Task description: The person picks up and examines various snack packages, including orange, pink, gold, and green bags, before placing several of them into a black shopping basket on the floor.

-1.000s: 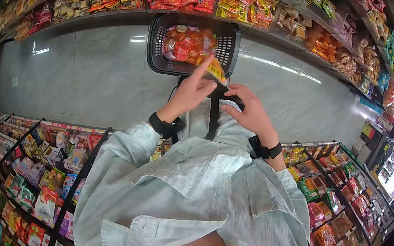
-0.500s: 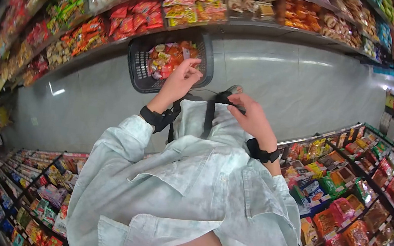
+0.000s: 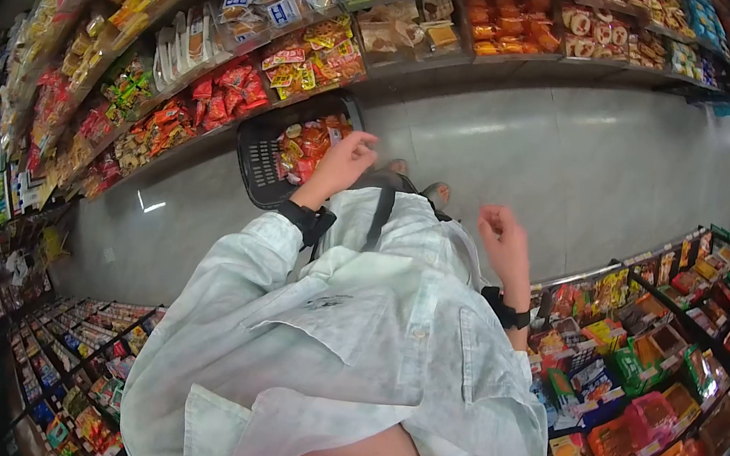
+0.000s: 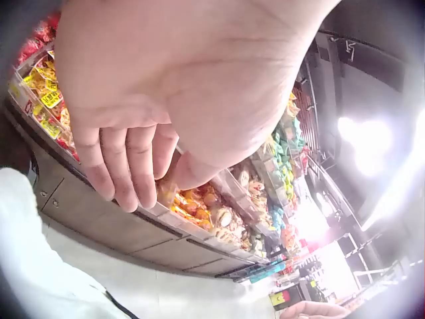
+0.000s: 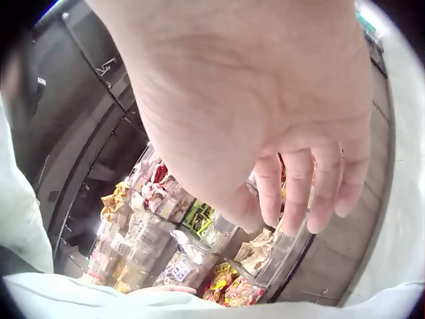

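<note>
My left hand [image 3: 343,165] hangs in front of my body, over the near right edge of a dark plastic shopping basket [image 3: 253,178] in the head view. Its fingers are loosely bent with nothing in them, as the left wrist view also shows. Inside the basket lie red and orange snack packets [image 3: 299,157], partly hidden by that hand. My right hand [image 3: 506,247] is held off to the right, above the floor near the lower shelf. In the right wrist view its relaxed fingers [image 5: 297,193] hold nothing.
Snack bins [image 3: 304,59] line the shelf that curves along the far side, right behind the basket. A low rack of packaged snacks [image 3: 629,392] stands close on the right, with another rack [image 3: 90,358] at the lower left. Grey tiled floor [image 3: 568,153] runs between them.
The yellow packet that was at my hands a second ago is gone from them. My hands have moved apart, the right one outward. The view has turned, with the basket now tilted and further left.
</note>
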The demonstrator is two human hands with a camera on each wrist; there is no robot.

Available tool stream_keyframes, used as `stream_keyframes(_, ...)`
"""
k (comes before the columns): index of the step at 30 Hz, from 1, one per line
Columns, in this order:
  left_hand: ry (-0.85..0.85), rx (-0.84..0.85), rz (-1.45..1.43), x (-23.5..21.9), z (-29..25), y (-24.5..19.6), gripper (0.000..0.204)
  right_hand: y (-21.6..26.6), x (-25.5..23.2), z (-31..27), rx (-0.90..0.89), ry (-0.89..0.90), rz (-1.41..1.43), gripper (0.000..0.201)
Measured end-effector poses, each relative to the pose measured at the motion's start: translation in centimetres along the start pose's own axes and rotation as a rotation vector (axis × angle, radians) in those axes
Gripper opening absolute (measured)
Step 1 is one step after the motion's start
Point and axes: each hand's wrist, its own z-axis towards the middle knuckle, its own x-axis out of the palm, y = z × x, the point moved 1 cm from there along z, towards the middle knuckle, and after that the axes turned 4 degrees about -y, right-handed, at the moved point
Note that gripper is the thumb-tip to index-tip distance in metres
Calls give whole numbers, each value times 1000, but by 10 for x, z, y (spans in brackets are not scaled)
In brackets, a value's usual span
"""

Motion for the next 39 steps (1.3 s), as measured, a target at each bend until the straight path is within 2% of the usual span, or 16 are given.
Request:
stream_keyframes(2,-33,-55,-52,-8,13,9,34,13,0,7,57,17,-20,25)
stream_keyframes(6,-115,-175,-279,-30,50,35,32,35,8,41,11,95,-26,25)
stream_keyframes(11,-463,-326,-373,-92,141,81,27,77,16,101,-108,146,-71,25)
stream_keyframes(14,-589,-402,-366,-130,195,96,29,106,23,144,-140,148,-135,25)
stream_keyframes(17,-642,-339,-379,-159,247,137,33,144,33,181,-157,181,-209,26)
stream_keyframes(21,-574,-356,-295,-167,294,142,37,201,52,227,-220,215,-245,26)
stream_keyframes(22,-615,-352,-365,-162,297,142,33,209,57,235,-227,213,-259,26)
stream_keyframes(25,-509,-409,97,-168,309,157,34,231,70,249,-222,248,-300,24)
stream_keyframes(26,-601,-208,232,-166,308,162,37,238,74,253,-222,262,-314,24)
stream_keyframes(29,-530,-193,177,-167,312,170,34,247,82,263,-232,337,-347,23)
stream_keyframes(30,-472,-308,198,-171,296,128,30,250,85,267,-235,350,-349,23)
stream_keyframes(33,-413,-272,-172,-155,272,113,27,250,94,281,-249,398,-328,25)
stream_keyframes(34,-346,-368,-315,-153,259,87,24,242,97,289,-256,416,-308,26)
stream_keyframes(35,-272,-331,-367,-150,249,73,22,236,102,295,-263,434,-287,27)
stream_keyframes(37,-141,-402,-691,-143,224,36,15,230,109,305,-216,472,-260,29)
stream_keyframes(39,-28,-338,-702,-139,203,-7,11,229,112,312,-173,486,-253,32)
